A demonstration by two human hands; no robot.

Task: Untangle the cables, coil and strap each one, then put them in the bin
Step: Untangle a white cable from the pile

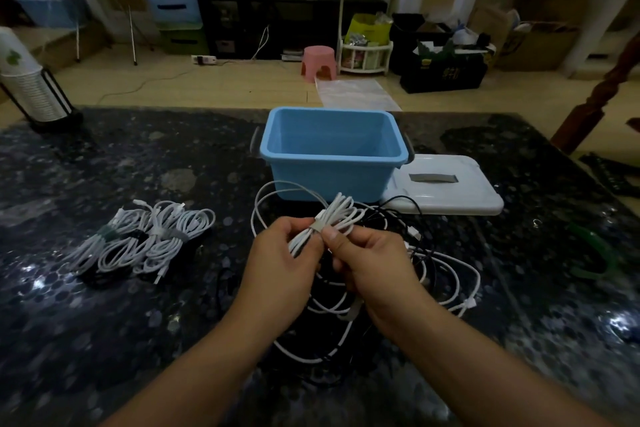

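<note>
Strapped bundles [138, 241]: your finished white coils lie together on the dark table [104, 340], well left of your hands. They sit close and partly overlapped, so lifting one carelessly could drag its neighbour along.

Left hand [277, 265]: you pinch the white coil [332, 222] from the left, fingers curled round its loops just beside the strap [318, 226]. Ease that pinch before the strap is closed and the loops could spring apart.

White coil: it is held up over the table, in front of the blue bin [332, 152] and not yet in it. One long loop [273, 198] arcs out to the left of the bundle; whether it belongs to this cable I cannot tell. If it does, it could catch on something during the move.

Right hand [367, 260]: your thumb and fingers are clamped on the strap and coil from the right, hands nearly touching. A loosely closed strap would likely slip off.

Loose tangle [415, 274]: black and white cables lie unsorted under and right of your hands. Lower the coil into them and it may snag.

White lid [446, 189]: it lies flat, touching the bin's right side, leaving the bin open. The bin looks empty.
</note>
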